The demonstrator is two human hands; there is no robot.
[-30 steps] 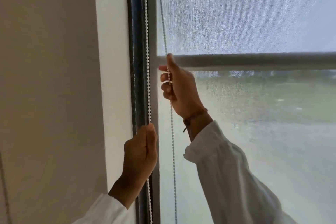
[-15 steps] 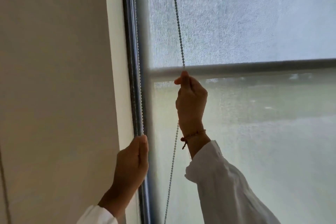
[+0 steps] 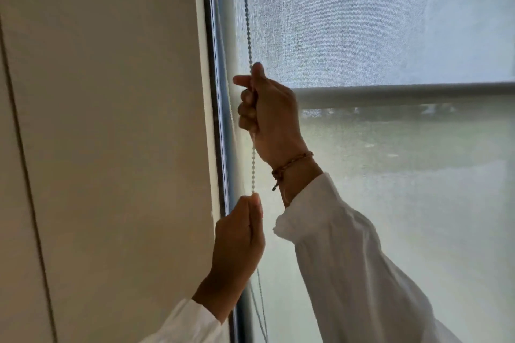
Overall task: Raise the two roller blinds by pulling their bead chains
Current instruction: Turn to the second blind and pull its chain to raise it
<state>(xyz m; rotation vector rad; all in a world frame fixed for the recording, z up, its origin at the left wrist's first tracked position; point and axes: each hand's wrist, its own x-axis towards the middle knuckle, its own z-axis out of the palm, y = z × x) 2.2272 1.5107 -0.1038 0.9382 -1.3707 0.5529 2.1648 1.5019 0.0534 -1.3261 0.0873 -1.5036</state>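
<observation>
Both hands were clamped on one bead chain [image 3: 253,160] near the centre of the frame: the right hand [image 3: 269,113] fisted higher, the left hand [image 3: 239,237] pinching it just below. The roller blind [image 3: 376,19] filled the upper right, its bottom bar [image 3: 404,96] crossing mid-right behind the right hand.

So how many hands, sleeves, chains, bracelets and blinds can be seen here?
Hands: 2, left hand and right hand
White sleeves: 2
Bead chain: 1
Bracelet: 1
Blinds: 1
Total: 7
</observation>
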